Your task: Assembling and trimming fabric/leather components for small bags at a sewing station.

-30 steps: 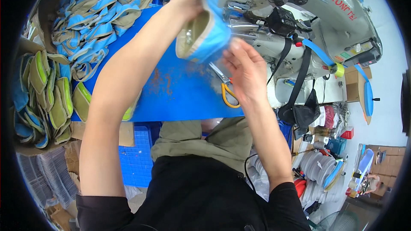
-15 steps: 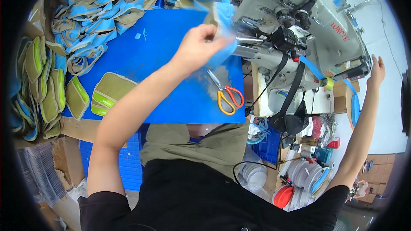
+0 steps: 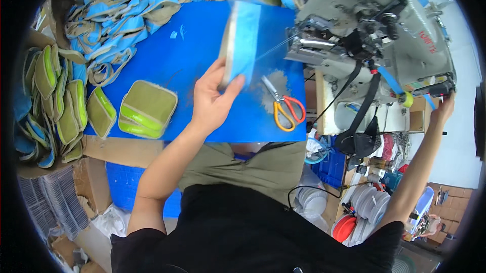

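My left hand pinches the lower end of an olive fabric piece with blue binding, held up above the blue tabletop and a little blurred. Thin threads run from this piece to the needle area of the sewing machine. My right arm reaches to the machine's far right end, where my right hand is at a black part; its fingers are mostly hidden. Orange-and-red-handled scissors lie on the tabletop, right of my left hand. Left of it lie olive pads with bright green strips.
A large heap of blue-and-olive pieces fills the back left. More green-striped pads are stacked at the left edge. Blue tape feeds along the machine past a yellow roller. Tape rolls stand at lower right.
My left hand has drawn the fabric piece left, away from the machine. My right hand has moved down from its raised position, staying by the machine's right end. The whole view has shifted slightly.
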`<state>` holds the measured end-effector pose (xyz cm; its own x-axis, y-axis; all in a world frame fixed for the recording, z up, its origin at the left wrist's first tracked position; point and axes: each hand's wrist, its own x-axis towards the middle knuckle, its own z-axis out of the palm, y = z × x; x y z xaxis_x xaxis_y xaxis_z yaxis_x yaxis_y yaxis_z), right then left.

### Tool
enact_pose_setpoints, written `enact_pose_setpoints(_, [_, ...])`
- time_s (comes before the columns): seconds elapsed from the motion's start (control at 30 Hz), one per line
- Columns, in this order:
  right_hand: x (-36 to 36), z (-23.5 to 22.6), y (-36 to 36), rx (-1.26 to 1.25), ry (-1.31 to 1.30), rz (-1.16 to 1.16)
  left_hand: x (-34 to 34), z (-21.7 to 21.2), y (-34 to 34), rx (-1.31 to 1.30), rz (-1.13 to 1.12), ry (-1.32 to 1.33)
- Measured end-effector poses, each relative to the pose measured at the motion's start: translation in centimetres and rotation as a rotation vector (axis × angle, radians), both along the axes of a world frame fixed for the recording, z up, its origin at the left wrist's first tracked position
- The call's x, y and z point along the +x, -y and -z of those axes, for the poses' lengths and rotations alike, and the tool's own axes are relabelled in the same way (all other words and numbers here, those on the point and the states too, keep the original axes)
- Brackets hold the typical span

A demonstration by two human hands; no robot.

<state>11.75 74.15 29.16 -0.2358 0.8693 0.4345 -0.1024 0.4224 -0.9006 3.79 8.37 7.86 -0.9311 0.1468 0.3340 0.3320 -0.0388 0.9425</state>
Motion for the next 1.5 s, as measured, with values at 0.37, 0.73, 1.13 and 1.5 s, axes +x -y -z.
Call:
enact_pose_setpoints(0.37, [2.9, 28.8, 39.5, 0.647, 0.923, -0.783, 4.1, 1.2, 2.4, -0.034, -0.076, -0.041])
enact_pose_setpoints(0.73, [4.9, 26.0, 42.5, -0.211, 0.735, -1.222, 3.5, 1.4, 1.7, 0.042, -0.119, -0.033])
enact_pose_setpoints(1.13, [2.4, 26.2, 44.8, 0.209, 0.698, -0.904, 1.8, 1.1, 7.0, 0.621, -0.037, 0.489])
enact_pose_setpoints(1.5, [4.0, 31.1, 40.2, 0.408, 0.716, -0.821, 3.8, 2.5, 12.7, 1.068, 0.194, 0.777])
